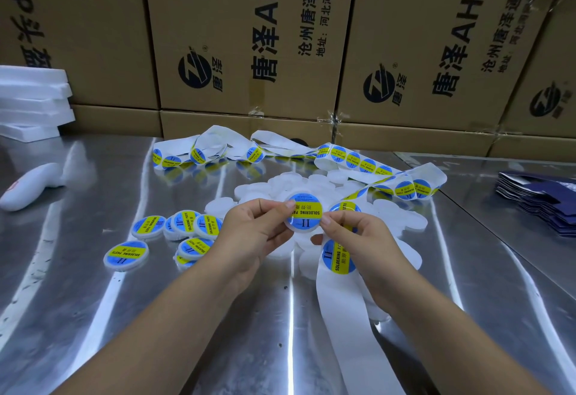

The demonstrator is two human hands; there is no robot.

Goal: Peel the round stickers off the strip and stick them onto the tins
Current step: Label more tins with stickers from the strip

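Observation:
My left hand [249, 232] holds a round white tin [304, 213] by its left edge, above the table. A blue and yellow sticker covers the tin's top. My right hand [352, 232] pinches the tin's right edge and also holds the white sticker strip [339, 295], which hangs down toward me with a sticker [338, 257] on it. The strip runs back across the table in loops [367, 164]. Several labelled tins [187, 229] lie to the left. Plain white tins [399, 217] are heaped behind my hands.
The table [93, 301] is shiny metal. Cardboard boxes [249, 36] form a wall at the back. White foam slabs [31, 101] are stacked at the far left, with a white handheld device [31, 185] below them. Dark blue flat packs [542, 198] are piled at the right.

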